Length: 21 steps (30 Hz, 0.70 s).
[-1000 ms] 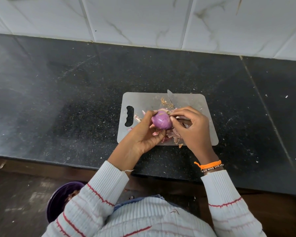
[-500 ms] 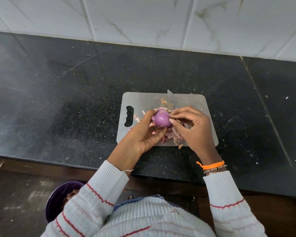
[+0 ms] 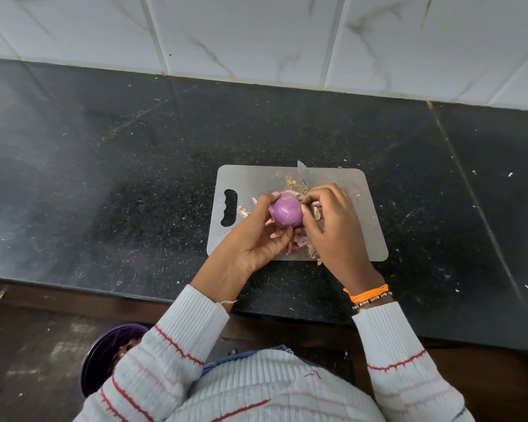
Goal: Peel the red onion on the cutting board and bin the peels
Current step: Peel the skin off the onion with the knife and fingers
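A shiny purple red onion (image 3: 285,212) is held just above the grey cutting board (image 3: 361,226). My left hand (image 3: 256,236) cups it from the left and below, fingers curled round it. My right hand (image 3: 333,226) is against the onion's right side, and its fingertips pinch a bit of skin at the top of the onion. Loose pink peels (image 3: 296,246) lie on the board under my hands. A knife blade tip (image 3: 302,173) pokes out past my right hand at the board's far edge; its handle is hidden.
The board lies on a black speckled counter (image 3: 119,184) scattered with small peel flakes, with a white tiled wall (image 3: 256,35) behind. A purple bin (image 3: 104,357) holding scraps stands on the floor at lower left, below the counter edge, partly hidden by my sleeve.
My right hand's fingertips have moved up from the onion's right side to its top. The onion has turned a little in my left hand.
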Available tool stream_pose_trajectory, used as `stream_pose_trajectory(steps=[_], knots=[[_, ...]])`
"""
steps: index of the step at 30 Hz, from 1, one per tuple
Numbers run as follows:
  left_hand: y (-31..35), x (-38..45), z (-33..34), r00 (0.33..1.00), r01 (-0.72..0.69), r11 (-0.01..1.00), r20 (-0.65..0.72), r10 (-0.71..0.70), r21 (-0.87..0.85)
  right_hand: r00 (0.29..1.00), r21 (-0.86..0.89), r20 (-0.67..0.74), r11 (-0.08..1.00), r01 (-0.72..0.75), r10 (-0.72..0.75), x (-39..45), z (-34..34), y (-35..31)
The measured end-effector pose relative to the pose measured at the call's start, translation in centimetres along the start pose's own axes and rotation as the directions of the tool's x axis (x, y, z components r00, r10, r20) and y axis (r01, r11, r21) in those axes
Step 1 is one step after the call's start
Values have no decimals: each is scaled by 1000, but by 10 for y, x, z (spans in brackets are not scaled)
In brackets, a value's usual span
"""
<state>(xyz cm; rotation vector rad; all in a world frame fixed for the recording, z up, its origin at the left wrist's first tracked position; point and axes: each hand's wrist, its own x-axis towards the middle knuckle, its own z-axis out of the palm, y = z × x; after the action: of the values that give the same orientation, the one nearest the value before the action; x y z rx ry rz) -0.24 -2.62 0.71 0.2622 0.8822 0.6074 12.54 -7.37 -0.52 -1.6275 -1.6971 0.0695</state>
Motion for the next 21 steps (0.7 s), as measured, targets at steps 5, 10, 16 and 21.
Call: stream_pose_trajectory(steps=[5, 10, 16, 21], knots=[[0, 1, 0, 1000, 14, 1000, 1, -14, 28, 992, 130, -77, 988, -89, 100, 2, -6, 4], [-1, 0, 3, 1000, 9, 1000, -8, -9, -12, 997, 171, -76, 985, -10, 23, 1, -15, 5], [-3, -2, 5, 999, -14, 1000, -38, 14, -13, 995, 138, -79, 988, 73, -62, -2, -18, 6], [-3, -2, 5, 996, -50, 998, -75, 53, 48, 995, 106, -53, 990, 94, -89, 0, -18, 6]])
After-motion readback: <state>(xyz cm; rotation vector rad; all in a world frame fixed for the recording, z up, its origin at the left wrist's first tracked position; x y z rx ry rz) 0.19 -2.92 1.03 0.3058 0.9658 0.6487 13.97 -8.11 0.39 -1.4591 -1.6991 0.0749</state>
